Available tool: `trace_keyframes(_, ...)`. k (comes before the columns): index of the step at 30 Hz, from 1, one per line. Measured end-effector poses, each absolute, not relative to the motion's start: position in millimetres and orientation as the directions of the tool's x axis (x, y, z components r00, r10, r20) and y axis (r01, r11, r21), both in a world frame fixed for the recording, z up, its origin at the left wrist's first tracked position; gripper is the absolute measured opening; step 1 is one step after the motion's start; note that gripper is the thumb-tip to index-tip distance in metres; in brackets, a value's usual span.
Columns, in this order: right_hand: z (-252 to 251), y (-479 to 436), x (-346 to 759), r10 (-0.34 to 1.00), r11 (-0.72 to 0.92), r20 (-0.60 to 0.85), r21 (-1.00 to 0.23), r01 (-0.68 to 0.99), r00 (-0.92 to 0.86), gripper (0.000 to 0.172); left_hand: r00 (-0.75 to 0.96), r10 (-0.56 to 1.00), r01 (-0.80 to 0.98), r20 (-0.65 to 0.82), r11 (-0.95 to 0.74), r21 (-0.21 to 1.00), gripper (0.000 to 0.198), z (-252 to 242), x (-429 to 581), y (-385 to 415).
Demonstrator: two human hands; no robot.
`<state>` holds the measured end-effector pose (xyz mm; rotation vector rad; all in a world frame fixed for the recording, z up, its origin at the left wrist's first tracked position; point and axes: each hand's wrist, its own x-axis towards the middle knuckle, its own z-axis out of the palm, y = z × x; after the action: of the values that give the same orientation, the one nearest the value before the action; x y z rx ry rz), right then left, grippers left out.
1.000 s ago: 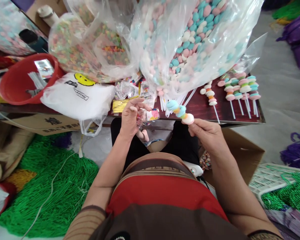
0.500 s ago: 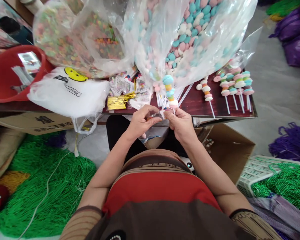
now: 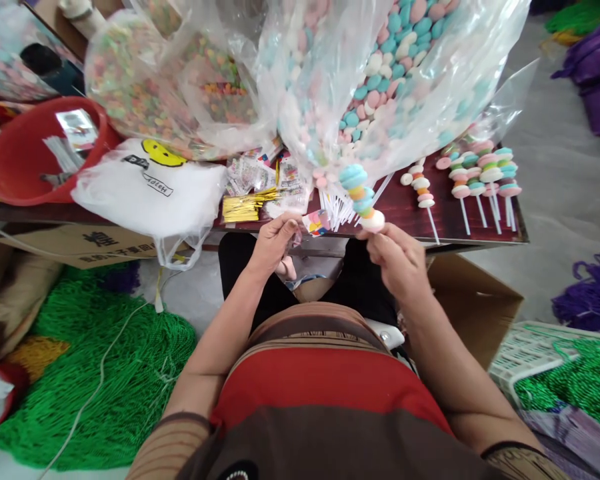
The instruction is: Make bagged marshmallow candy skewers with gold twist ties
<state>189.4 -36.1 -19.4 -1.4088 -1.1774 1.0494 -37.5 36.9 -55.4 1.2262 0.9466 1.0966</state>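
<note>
My left hand (image 3: 276, 245) pinches a small printed wrapper (image 3: 316, 223), its colourful end pointing right above the table's front edge. To the right, my right hand (image 3: 396, 253) is closed round the lower end of a candy skewer (image 3: 362, 197) with blue, orange and white pieces, held upright and tilted left. White sticks (image 3: 338, 208) lie on the table between and behind the hands. Gold twist ties (image 3: 242, 207) and small printed packets (image 3: 250, 175) are just behind my left hand. One finished-looking skewer (image 3: 422, 187) lies right of the held one.
Large clear bags of pastel candies (image 3: 380, 87) and fruit-coloured candies (image 3: 135, 87) cover the table's back. A red basin (image 3: 20, 193) and white bag (image 3: 150, 193) stand left. More skewers (image 3: 490, 175) lie at the right end. An open carton (image 3: 470, 300) is below, right.
My hands have moved apart. My right hand has gone right with the skewer, while the printed wrapper stays in my left hand and now shows more. The view has shifted slightly.
</note>
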Motion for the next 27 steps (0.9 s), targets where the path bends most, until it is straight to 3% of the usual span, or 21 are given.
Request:
trace_keyframes(8, 7.5, -56.8, 231.5, 0.995, 0.089, 0.103, -0.857, 0.507, -0.001, 0.019, 0.277, 0.956, -0.128, 0.094, -0.06, 0.99, 0.042, -51.2, -45.7, 47.9)
trace_keyframes(19, 12.0, -51.1, 257.3, 0.968, 0.25, 0.167, -0.737, 0.628, -0.189, 0.024, 0.438, 0.862, 0.02, 0.257, -0.295, 0.955, 0.036, -38.5, -45.7, 52.3)
trace_keyframes(27, 9.4, -54.1, 257.7, 0.97, 0.211, 0.234, -0.706, 0.676, -0.059, 0.015, 0.543, 0.79, 0.119, 0.284, -0.407, 0.906, 0.038, -36.5, -43.8, 56.3)
